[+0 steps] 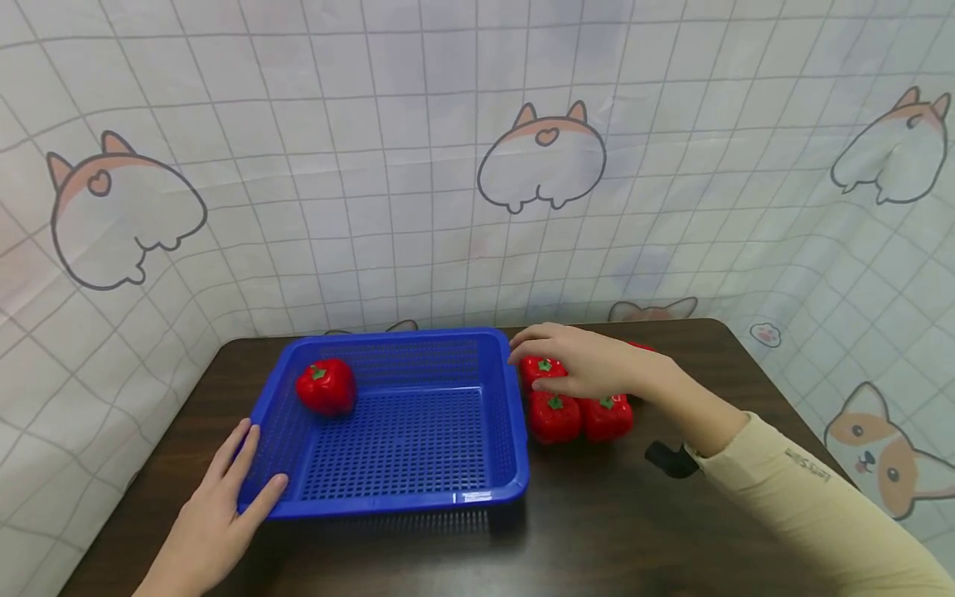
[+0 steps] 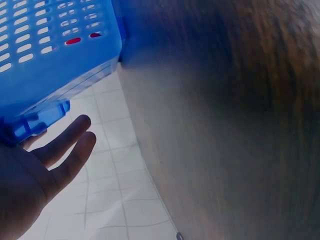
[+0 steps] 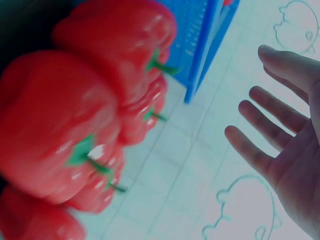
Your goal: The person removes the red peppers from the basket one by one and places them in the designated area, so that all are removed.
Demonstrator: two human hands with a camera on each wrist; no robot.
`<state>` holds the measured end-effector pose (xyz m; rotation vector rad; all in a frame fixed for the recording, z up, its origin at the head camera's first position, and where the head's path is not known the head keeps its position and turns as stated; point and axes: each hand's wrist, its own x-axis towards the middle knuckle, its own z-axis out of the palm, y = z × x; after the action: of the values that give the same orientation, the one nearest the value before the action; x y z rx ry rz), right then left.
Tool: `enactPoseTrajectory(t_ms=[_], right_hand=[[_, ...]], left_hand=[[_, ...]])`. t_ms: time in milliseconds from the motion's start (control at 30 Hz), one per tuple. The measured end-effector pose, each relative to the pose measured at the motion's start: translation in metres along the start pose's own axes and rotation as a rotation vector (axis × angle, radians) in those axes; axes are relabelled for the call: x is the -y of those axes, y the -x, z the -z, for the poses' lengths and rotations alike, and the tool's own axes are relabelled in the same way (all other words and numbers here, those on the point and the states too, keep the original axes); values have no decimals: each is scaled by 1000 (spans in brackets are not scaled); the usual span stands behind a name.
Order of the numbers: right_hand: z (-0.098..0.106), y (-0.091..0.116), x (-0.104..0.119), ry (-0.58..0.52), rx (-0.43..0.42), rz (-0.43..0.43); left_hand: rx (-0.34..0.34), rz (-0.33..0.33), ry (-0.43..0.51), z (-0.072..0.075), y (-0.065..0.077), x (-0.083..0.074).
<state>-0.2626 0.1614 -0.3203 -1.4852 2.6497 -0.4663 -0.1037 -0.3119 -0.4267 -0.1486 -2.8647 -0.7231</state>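
A blue plastic basket (image 1: 388, 504) with slotted sides and floor sits on the dark table. One red bell pepper (image 1: 332, 391) with a green stem lies in its back left corner. My left hand (image 1: 212, 518) rests at the basket's front left corner, fingers extended along the rim and thumb over the edge. To the right of the basket, several more red bell peppers (image 1: 555, 419) stand clustered together. Above that cluster hovers my right hand (image 1: 578, 361), fingers spread and holding nothing; the right wrist view shows the hand (image 3: 292, 135) apart from the peppers (image 3: 55, 125).
The dark wooden table (image 1: 597, 514) ends at a white grid-patterned cloth (image 1: 418, 207) behind and at both sides. A bit of another red thing (image 1: 642, 347) shows behind the right wrist. A black wrist-worn device (image 1: 671, 458) sticks out by the right sleeve.
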Motion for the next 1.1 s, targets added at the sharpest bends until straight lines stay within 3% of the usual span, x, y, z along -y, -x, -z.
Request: enactPoseTrajectory(t_ms=[400,667,1100], right_hand=[[-10,-85,15,60,124,76],[-24,-144,22,-45,132,85],[-63,-201,46,-33,199,84]], left_hand=[[50,37,-12,-1,0,-4],[34,33,-19,1,0,-2],[2,16,-6,1,1,-4]])
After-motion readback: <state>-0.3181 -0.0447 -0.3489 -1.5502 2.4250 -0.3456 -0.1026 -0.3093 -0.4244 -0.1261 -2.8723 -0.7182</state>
